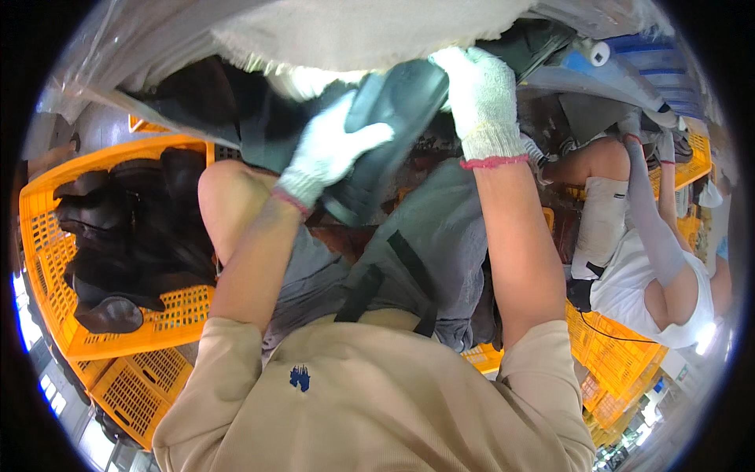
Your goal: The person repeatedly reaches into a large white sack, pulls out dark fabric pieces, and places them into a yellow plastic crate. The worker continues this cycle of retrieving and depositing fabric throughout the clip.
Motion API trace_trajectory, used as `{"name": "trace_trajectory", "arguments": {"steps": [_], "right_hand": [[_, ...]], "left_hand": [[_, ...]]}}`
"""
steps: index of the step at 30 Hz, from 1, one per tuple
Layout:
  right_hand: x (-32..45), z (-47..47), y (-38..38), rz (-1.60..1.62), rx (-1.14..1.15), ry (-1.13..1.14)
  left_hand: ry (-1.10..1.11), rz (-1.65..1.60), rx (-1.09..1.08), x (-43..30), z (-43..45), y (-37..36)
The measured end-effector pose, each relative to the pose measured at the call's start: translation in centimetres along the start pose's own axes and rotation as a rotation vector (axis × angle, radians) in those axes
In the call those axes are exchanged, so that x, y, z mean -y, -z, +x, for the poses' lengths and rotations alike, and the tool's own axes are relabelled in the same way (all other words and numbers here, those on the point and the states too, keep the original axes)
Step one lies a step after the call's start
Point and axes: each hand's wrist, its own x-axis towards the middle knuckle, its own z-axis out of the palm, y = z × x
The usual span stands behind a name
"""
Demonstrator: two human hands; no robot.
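A dark boot-like piece [407,97], blurred by motion, slants across the space above my lap. My left hand [330,147], in a white knit glove with a red cuff, grips its near side with the thumb laid over the surface. My right hand [483,94], gloved alike, holds the upper right end; its fingertips are partly hidden. Just above both hands hangs the frayed edge of a large pale cloth buffing wheel [365,29]. The piece's upper end meets or passes behind that edge; I cannot tell which.
At left, a yellow plastic crate [53,248] holds several black boots [135,236], with more yellow crates [141,383] below. A co-worker in a white shirt [643,283] sits at right beside yellow crates [619,348]. A grey pipe [631,76] runs at upper right.
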Motion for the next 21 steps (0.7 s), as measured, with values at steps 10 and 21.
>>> {"name": "trace_trajectory", "arguments": {"steps": [10, 21], "right_hand": [[3.3, -6.4, 3.7, 0.490, -0.226, -0.460], [7.1, -2.4, 5.3, 0.330, 0.146, -0.471]], "left_hand": [[0.317, -0.768, -0.182, -6.8, 9.3, -8.4], [0.010, -0.094, 0.027, -4.4, 4.1, -6.5]]}}
